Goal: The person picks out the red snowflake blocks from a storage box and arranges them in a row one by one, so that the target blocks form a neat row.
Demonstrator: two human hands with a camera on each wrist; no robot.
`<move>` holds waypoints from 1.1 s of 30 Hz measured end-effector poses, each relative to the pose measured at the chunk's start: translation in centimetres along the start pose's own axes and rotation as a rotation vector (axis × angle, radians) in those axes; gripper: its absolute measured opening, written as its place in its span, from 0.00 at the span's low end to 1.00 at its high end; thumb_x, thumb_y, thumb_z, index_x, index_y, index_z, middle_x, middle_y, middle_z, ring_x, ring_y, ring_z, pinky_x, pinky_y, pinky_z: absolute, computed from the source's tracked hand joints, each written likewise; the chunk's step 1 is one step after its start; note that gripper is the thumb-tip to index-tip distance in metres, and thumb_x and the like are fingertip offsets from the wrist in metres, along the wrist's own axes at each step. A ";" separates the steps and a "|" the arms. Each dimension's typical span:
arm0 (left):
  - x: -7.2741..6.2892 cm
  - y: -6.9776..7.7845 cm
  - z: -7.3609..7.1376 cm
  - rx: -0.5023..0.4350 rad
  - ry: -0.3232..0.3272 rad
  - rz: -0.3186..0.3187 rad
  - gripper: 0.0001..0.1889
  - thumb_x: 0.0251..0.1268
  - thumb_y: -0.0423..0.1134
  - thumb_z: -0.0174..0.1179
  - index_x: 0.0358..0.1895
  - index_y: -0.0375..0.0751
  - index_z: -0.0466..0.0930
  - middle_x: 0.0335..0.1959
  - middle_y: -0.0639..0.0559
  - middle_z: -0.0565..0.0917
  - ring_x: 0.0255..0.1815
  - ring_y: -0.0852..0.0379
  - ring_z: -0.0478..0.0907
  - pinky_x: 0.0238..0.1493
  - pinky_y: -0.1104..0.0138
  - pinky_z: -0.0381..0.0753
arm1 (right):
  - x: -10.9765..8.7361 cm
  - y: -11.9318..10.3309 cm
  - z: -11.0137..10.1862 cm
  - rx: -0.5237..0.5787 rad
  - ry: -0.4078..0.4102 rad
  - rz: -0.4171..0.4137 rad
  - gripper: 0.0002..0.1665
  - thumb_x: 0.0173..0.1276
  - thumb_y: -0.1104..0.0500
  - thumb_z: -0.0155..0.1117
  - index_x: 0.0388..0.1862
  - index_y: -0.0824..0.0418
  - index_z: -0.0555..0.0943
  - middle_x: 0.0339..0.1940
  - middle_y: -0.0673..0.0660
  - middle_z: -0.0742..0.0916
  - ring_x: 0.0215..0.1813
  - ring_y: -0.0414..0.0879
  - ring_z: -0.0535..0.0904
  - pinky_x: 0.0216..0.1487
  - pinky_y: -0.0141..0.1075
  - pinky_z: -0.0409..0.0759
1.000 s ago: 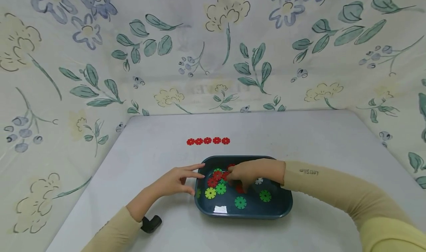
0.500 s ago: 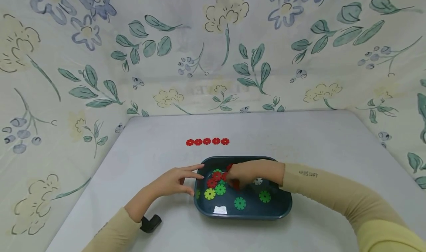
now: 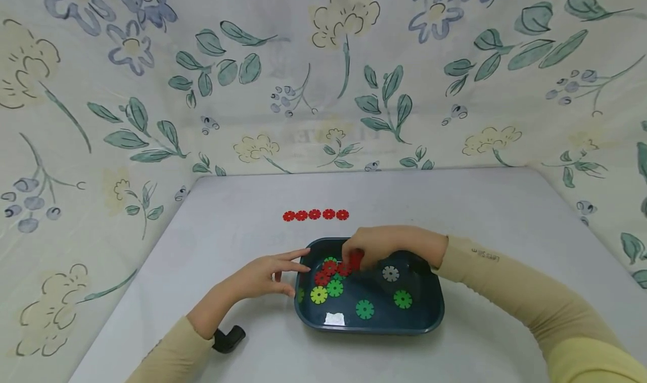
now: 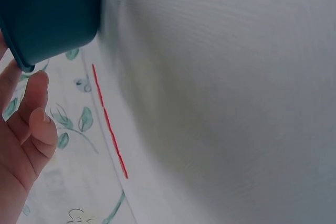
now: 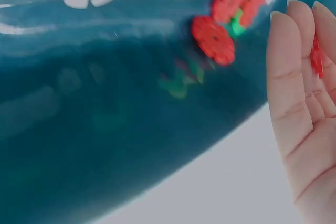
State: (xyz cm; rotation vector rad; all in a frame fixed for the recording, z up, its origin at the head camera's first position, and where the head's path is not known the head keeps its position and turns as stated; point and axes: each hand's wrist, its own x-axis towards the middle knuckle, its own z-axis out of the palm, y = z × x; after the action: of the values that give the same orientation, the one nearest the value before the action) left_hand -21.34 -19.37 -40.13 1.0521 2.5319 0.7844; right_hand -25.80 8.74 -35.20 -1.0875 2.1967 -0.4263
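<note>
A dark blue-green tray (image 3: 374, 331) holds several notched plastic discs, among them a green disc (image 3: 364, 309), a yellow disc (image 3: 319, 295), a grey-white disc (image 3: 390, 273) and a cluster with a red disc (image 3: 329, 268). Over its far side, my right hand (image 3: 379, 245) pinches a red notched disc (image 3: 356, 259); in the right wrist view the disc (image 5: 317, 59) shows edge-on between the fingers. My left hand (image 3: 265, 276) rests its extended fingertips at the tray's left rim. The left wrist view shows those fingers (image 4: 37, 95) close to the tray wall (image 4: 58, 19).
Beyond the tray, a row of several red discs (image 3: 315, 214) lies on the white table (image 3: 242, 203). By the left forearm is a black object (image 3: 229, 339). Flowered cloth (image 3: 303, 91) hangs behind the table and along its sides.
My right hand has risen from inside the tray and shifted toward its far rim with a red disc, uncovering the grey-white disc. The left hand has stayed at the rim.
</note>
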 end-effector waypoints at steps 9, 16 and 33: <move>-0.1 -0.7 0.2 -0.072 0.044 0.070 0.25 0.51 0.46 0.66 0.55 0.45 0.77 0.69 0.45 0.60 0.55 0.53 0.67 0.35 0.72 0.77 | -0.7 0.4 -2.6 0.102 0.108 -0.025 0.17 0.58 0.68 0.63 0.48 0.63 0.76 0.30 0.52 0.80 0.27 0.41 0.76 0.34 0.33 0.79; 0.0 -1.0 0.4 -0.108 0.059 0.085 0.22 0.52 0.43 0.66 0.53 0.44 0.78 0.69 0.44 0.61 0.57 0.50 0.67 0.34 0.72 0.77 | -0.4 1.4 -4.3 0.220 0.197 0.011 0.18 0.57 0.68 0.62 0.47 0.61 0.75 0.30 0.54 0.80 0.30 0.44 0.78 0.38 0.37 0.80; 0.0 -1.0 0.4 -0.099 0.040 0.076 0.21 0.54 0.43 0.65 0.53 0.45 0.78 0.69 0.45 0.60 0.25 0.60 0.69 0.25 0.75 0.72 | 1.8 5.5 -7.3 0.373 0.357 0.194 0.20 0.62 0.66 0.58 0.54 0.64 0.72 0.39 0.61 0.79 0.43 0.60 0.78 0.42 0.37 0.80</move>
State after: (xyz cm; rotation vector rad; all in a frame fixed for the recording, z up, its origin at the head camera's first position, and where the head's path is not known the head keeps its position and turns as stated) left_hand -21.70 -19.85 -41.05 1.1167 2.4697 0.9503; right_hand -34.77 10.71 -33.43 -0.6265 2.3673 -0.9585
